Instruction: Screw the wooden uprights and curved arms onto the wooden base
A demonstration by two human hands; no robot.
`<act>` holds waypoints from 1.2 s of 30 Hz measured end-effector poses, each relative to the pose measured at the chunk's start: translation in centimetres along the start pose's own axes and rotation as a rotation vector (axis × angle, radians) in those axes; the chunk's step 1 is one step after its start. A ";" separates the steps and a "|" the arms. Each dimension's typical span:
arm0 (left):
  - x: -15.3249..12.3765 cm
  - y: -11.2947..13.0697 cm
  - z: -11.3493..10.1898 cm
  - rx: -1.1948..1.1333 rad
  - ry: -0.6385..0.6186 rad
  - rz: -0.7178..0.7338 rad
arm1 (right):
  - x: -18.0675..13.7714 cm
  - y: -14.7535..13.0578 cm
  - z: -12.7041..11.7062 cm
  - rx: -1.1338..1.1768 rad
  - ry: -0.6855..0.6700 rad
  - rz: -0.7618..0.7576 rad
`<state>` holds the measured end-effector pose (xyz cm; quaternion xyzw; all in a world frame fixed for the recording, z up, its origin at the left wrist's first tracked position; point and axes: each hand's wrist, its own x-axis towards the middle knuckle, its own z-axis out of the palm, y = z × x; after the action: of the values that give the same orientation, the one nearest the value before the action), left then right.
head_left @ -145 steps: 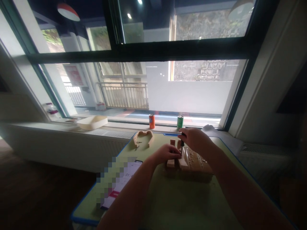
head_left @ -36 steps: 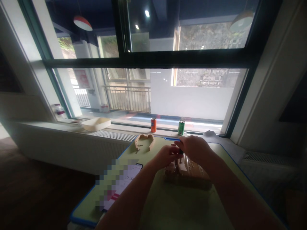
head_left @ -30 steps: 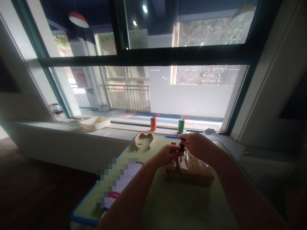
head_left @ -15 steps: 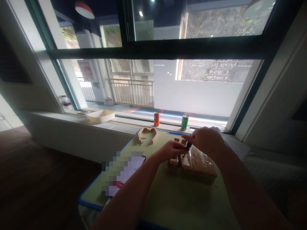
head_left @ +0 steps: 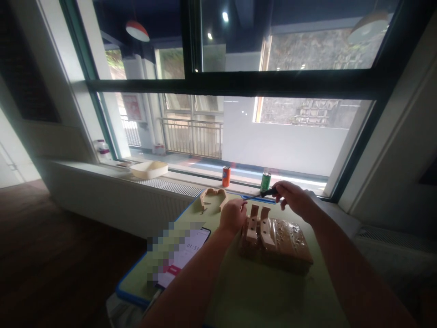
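My right hand [head_left: 294, 200] grips a black-handled screwdriver [head_left: 268, 193], its thin shaft pointing left, nearly level, above the mat. My left hand [head_left: 234, 215] is curled just below the shaft's tip, and anything in its fingers is hidden. Beneath and right of both hands, two upright wooden pieces [head_left: 256, 225] stand on a plastic-wrapped wooden block [head_left: 287, 246]. Neither hand touches them. Left of my left hand lies a U-shaped wooden frame [head_left: 213, 197], with several small screws [head_left: 204, 210] beside it.
A green cutting mat [head_left: 259, 291] with a blue edge holds a phone [head_left: 189, 255], partly pixelated, at its left. An orange can [head_left: 226, 176], a green can [head_left: 265, 182] and a white tray [head_left: 149, 169] stand on the sill behind.
My right hand has lifted the screwdriver off the wooden pieces and swung it level. My left hand has let go of the pieces and moved left. The view has shifted slightly.
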<state>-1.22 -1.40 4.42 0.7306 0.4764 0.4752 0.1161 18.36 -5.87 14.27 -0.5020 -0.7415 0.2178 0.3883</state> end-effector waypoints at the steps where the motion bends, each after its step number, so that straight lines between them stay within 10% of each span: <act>1: -0.1 -0.1 -0.1 0.102 0.009 0.021 | 0.4 0.7 0.5 0.029 0.010 0.027; 11: -0.6 -2.0 0.8 0.329 -0.167 -0.030 | 1.0 2.0 3.5 -0.136 0.185 -0.040; 16: -0.3 -3.7 1.1 0.562 -0.059 -0.085 | 0.9 1.4 4.3 -0.063 0.135 0.020; 24: -0.7 -7.5 3.4 0.705 -0.188 -0.436 | 1.0 2.6 5.1 0.071 0.359 0.077; 36: -0.8 -7.0 2.9 0.688 -0.117 -0.260 | 1.7 4.0 6.1 0.294 0.309 0.226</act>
<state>-3.04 2.39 -1.88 0.6862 0.6896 0.2259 -0.0499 15.46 -2.36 8.32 -0.5472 -0.5725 0.2862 0.5394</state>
